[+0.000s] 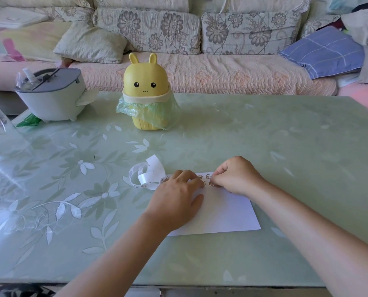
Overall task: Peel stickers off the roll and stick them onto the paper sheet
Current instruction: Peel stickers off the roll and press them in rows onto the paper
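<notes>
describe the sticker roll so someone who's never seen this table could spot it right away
On the pale green floral table, look in front of the yellow bunny-shaped bin, toward the near edge. Just left of the white paper sheet and the left hand lies the sticker roll. It is the only loose curl of white backing tape, looping upward, with tiny brown stickers along it.

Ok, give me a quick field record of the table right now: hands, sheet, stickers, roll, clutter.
left hand: flat on the paper sheet, pinning its left part
right hand: fingers curled, pressing at the sheet's far edge
stickers: a few small ones along the sheet's far edge, between the hands
sticker roll: uncurled strip, left of the sheet
clutter: yellow rabbit bin with green liner, grey container, both far side
</notes>
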